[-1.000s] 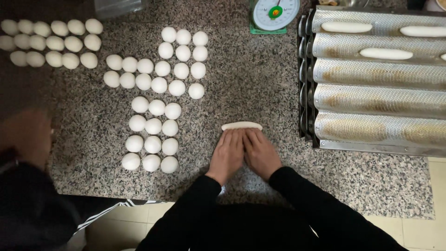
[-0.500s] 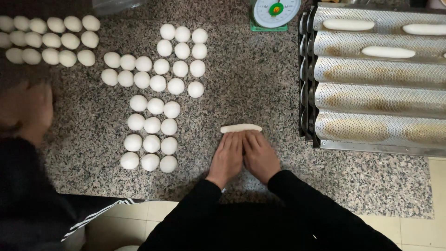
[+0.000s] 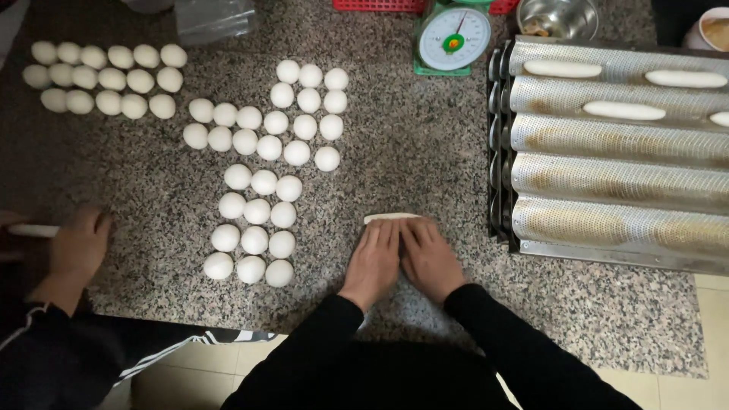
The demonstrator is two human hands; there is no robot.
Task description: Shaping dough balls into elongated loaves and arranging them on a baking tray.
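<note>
Two hands flat on a strip of dough at the counter's near edge.

The left hand point(image 3: 372, 262) and the right hand point(image 3: 429, 258) lie side by side, palms down and fingers spread flat, gripping nothing; they press on a pale dough roll point(image 3: 391, 219) whose far edge shows just beyond the fingertips on the speckled stone counter point(image 3: 410, 152). Rolling it well likely calls for light, even pressure, with the palms easing outward so the strip lengthens without thin spots. Dough balls point(image 3: 254, 212) sit in rows to the left; a perforated baguette tray point(image 3: 615, 182) stands to the right, and another person's hand point(image 3: 76, 247) works at the left edge.
</note>
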